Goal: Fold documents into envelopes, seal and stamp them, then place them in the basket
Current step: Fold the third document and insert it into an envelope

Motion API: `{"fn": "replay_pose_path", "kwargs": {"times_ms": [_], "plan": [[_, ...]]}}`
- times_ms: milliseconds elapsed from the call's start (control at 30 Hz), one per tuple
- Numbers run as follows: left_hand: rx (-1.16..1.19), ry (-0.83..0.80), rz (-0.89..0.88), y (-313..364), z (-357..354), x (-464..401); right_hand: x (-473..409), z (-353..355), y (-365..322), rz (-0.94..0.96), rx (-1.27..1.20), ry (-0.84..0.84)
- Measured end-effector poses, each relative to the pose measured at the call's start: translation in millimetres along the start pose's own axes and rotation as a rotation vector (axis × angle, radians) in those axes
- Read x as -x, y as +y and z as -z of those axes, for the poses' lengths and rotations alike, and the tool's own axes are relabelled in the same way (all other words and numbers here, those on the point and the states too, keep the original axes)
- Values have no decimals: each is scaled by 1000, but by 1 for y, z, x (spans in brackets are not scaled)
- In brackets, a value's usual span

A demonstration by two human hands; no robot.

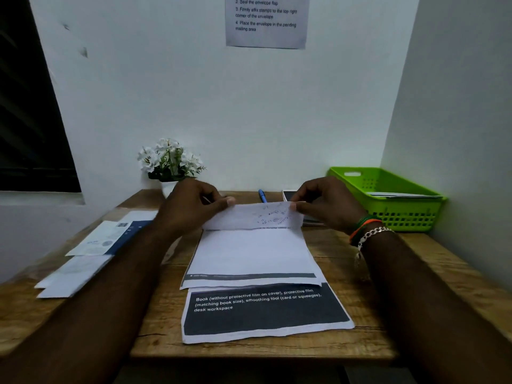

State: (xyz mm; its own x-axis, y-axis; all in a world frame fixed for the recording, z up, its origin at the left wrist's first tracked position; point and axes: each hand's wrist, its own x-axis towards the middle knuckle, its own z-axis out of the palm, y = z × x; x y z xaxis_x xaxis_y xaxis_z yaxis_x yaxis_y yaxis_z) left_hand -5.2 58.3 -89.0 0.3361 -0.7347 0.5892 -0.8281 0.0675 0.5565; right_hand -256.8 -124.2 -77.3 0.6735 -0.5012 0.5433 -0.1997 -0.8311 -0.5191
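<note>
- Step in hand: folding. The left hand [194, 203] and right hand [324, 203] each pinch a far corner of the top document [249, 250], thumb against fingers, and turn its far edge over toward the person; a first flap stands raised, not yet creased flat.
- The document lies at the centre of the bench [388, 286], on top of a second printed sheet [263, 311] with a dark panel, which juts out at 6 o'clock.
- Envelopes [74, 270] lie at 9 o'clock, apart from both hands; none appears filled. A printed leaflet [110, 236] rests just beyond them.
- The green basket [388, 195] at 2 o'clock holds flat white items; whether these are finished envelopes cannot be told.
- No stamps can be made out.
- Judgement: for this document, insertion, sealing, stamping and placing in the basket all remain.
</note>
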Motion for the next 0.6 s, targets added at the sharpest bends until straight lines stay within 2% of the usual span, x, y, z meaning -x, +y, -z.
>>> {"fn": "replay_pose_path", "kwargs": {"times_ms": [133, 300, 433, 533, 600], "plan": [[149, -144, 80, 8, 0, 6, 4, 4, -7, 11, -60, -100], [-125, -401, 85, -8, -13, 7, 8, -6, -8, 7, -4, -334], [-178, -466, 80, -15, -16, 6, 9, -12, -6, -97, 36, -529], [-177, -501, 93, -17, -17, 6, 8, -17, -7, -116, 38, -488], [-170, -514, 104, -16, -17, 6, 8, -24, -8, -81, 104, -394]]}}
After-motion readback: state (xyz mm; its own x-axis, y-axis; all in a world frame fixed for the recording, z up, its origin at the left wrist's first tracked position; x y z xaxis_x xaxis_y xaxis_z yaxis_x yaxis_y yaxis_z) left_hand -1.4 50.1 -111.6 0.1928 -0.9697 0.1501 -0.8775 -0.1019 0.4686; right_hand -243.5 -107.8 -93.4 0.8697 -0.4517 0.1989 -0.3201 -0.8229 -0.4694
